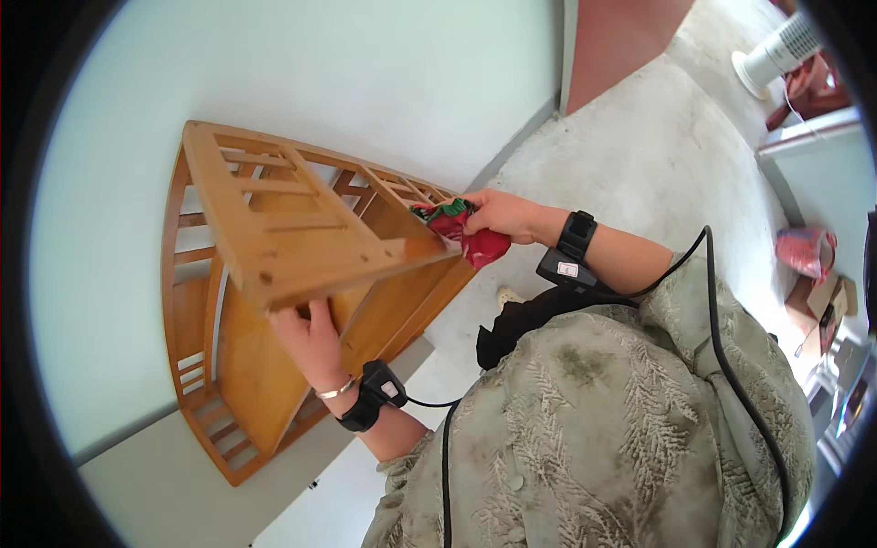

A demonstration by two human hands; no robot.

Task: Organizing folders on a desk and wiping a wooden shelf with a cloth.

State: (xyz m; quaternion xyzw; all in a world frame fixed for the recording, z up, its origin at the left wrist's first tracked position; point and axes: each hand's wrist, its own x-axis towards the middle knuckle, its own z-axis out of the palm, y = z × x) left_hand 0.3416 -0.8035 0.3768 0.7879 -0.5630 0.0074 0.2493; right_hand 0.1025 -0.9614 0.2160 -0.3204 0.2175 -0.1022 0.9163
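A tan wooden shelf rack (352,247) with slatted parts and several boards stands against the pale wall. My left hand (311,345) grips the near left corner of its upper part from below, with the thumb showing and the other fingertips hidden behind the wood. My right hand (507,216) is closed on a crumpled red-and-green cloth (486,247), pressed against the right end of the rack's upper edge. The cloth bunches around the fingers and hangs below them.
Grey concrete floor (630,137) stretches to the right of the rack. A white tower fan (776,55) is at the far right, with a pink bag (804,253) and an open cardboard box (827,297) nearer. Black cables (731,356) run from my wrist straps across my patterned shirt.
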